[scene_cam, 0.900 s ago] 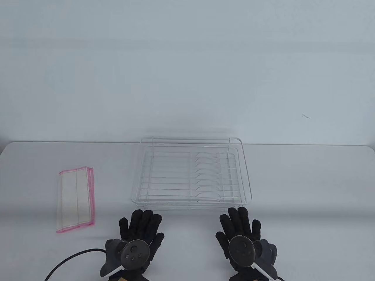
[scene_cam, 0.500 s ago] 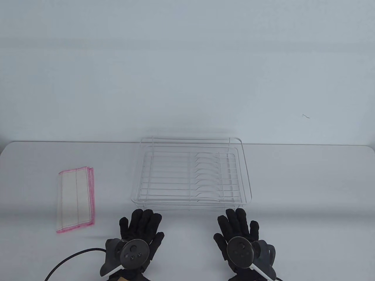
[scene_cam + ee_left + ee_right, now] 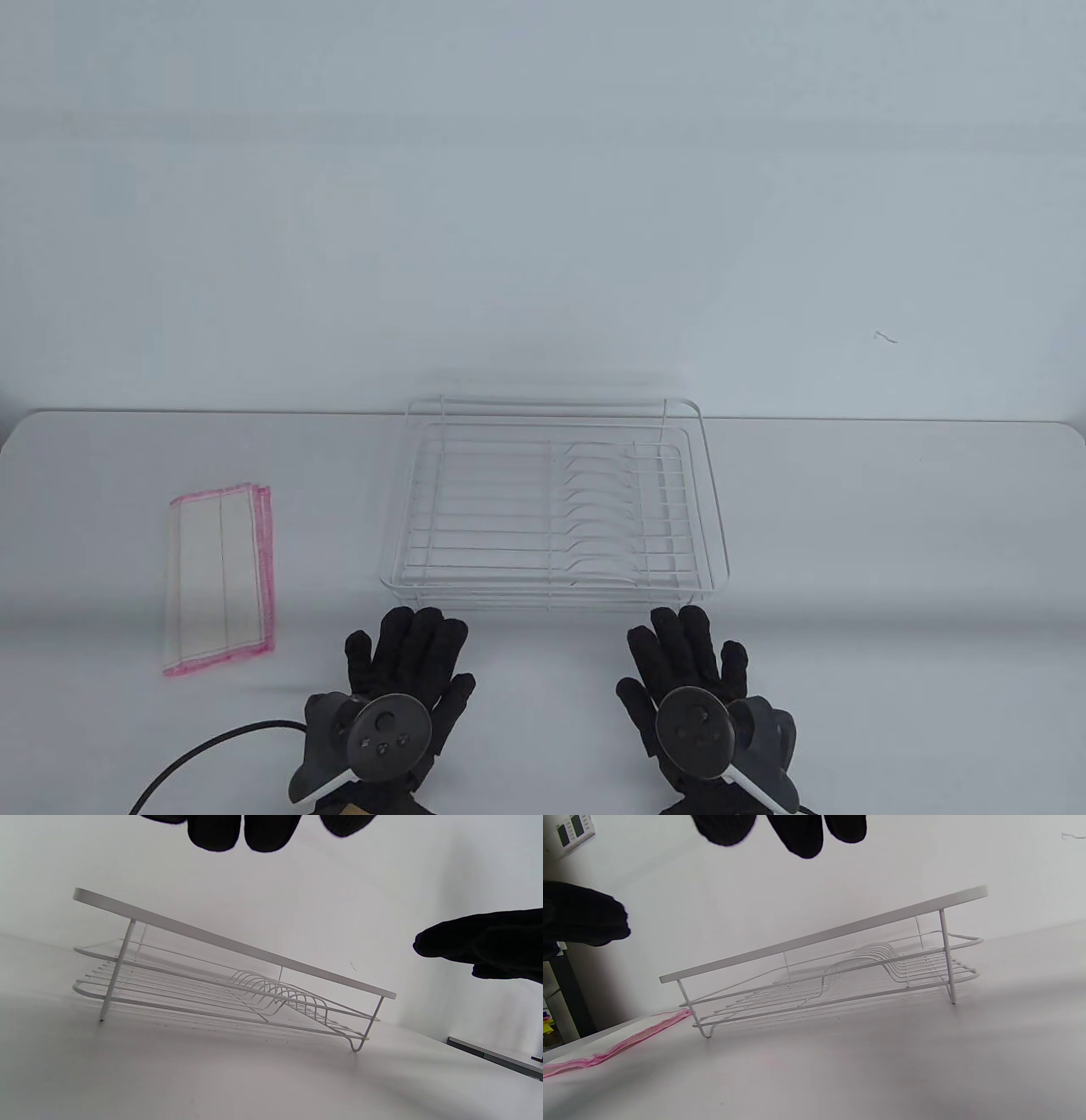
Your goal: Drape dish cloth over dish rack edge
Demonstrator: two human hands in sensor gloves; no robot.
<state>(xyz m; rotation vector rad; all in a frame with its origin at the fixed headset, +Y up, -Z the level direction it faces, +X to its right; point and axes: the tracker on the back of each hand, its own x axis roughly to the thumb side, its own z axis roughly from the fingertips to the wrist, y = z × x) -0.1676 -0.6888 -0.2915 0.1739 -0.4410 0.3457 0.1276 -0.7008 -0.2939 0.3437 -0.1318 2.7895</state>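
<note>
A folded white dish cloth with pink edging (image 3: 221,580) lies flat on the table at the left; its pink edge also shows in the right wrist view (image 3: 615,1047). A white wire dish rack (image 3: 556,507) stands empty at the table's middle, and shows in both wrist views (image 3: 237,980) (image 3: 831,967). My left hand (image 3: 405,658) is open with fingers spread, just in front of the rack's near left corner. My right hand (image 3: 687,658) is open the same way, in front of the rack's near right corner. Neither hand holds anything.
A black cable (image 3: 204,755) runs from my left hand off the bottom left edge. The white table (image 3: 891,552) ends at a pale wall behind the rack.
My right hand has shifted slightly left and back toward me. The left hand, cloth and rack have not moved.
</note>
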